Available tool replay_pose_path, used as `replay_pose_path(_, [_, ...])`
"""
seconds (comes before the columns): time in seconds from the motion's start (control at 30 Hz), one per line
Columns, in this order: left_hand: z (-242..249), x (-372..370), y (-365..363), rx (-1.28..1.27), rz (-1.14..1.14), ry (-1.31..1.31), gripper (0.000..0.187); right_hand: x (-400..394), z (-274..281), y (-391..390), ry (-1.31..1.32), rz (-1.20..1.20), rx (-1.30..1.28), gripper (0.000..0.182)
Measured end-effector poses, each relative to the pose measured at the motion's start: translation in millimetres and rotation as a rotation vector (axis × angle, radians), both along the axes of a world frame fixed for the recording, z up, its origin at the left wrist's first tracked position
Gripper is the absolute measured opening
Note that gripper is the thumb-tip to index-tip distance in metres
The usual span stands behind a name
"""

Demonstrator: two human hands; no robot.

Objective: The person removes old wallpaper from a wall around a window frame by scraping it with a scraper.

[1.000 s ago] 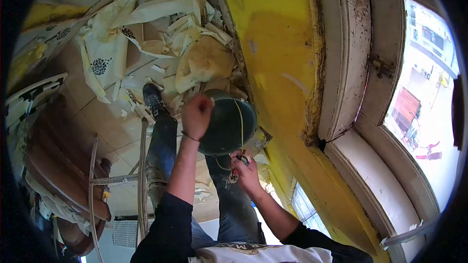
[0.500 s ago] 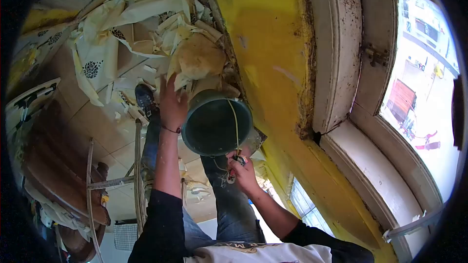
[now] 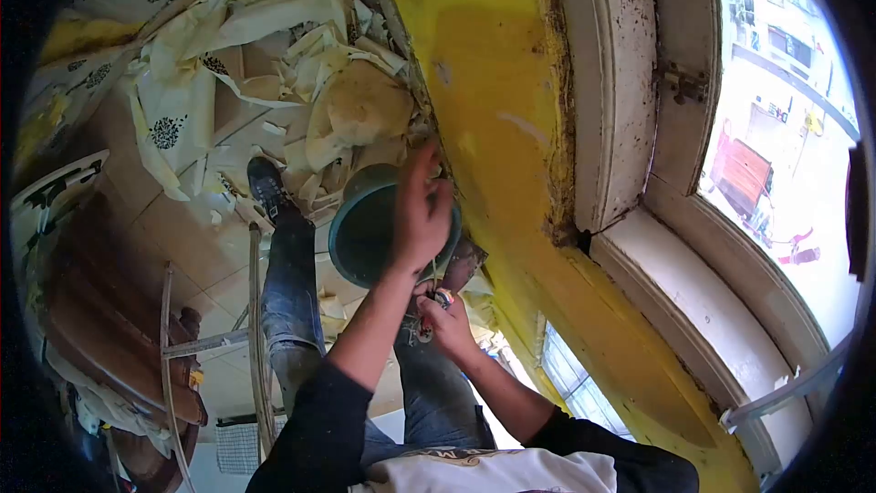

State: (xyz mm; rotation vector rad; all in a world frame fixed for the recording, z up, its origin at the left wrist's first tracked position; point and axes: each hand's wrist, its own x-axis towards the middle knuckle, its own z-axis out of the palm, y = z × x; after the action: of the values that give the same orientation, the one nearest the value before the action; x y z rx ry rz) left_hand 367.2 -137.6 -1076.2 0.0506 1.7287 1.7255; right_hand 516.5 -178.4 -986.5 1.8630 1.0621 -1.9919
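Observation:
A dark green bucket (image 3: pixel 351 242) is below my hands near the yellow wall, its mouth facing up toward me. My left hand (image 3: pixel 425 219) reaches across the bucket's mouth, fingers stretched out and holding nothing; it hides the right part of the bucket. Just below the rim, my right hand (image 3: pixel 447 321) is closed around a small object with red, white and dark parts (image 3: pixel 443 298). Its exact kind is hidden by the fingers. A thin yellowish strip (image 3: pixel 434 269) runs up from that hand toward the bucket, mostly covered by my left hand.
Torn wallpaper (image 3: pixel 265 32) lies heaped on the tiled floor along the yellow wall (image 3: pixel 484 82). A wooden frame (image 3: pixel 210 342) and a brown leather-like seat (image 3: pixel 100 310) stand at left. An open-shuttered window (image 3: pixel 766 155) is at right. My shoe (image 3: pixel 267 187) rests among scraps.
My left hand has moved right, from beside the bucket's left rim to over its mouth. The bucket sits slightly further left in view. My right hand keeps its grip.

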Motion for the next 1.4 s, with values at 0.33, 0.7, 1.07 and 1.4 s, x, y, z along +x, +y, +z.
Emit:
replay_pose_path(0.33, [21,-23,92,0.018,0.073,0.212,0.017,32,-8,-13,0.099,-0.065,-0.036,0.027])
replay_pose_path(0.7, [40,-36,-55,0.218,0.236,-0.341,0.010,15,3,-4,0.006,-0.083,-0.018,0.011])
replay_pose_path(1.07, [-60,-8,-162,-0.880,-0.144,0.587,0.044,8,2,-1,0.044,-0.049,0.001,0.012])
replay_pose_path(1.4, [-57,82,-111,-0.580,-0.759,0.241,0.028,1,15,-1,0.035,0.019,-0.056,0.016])
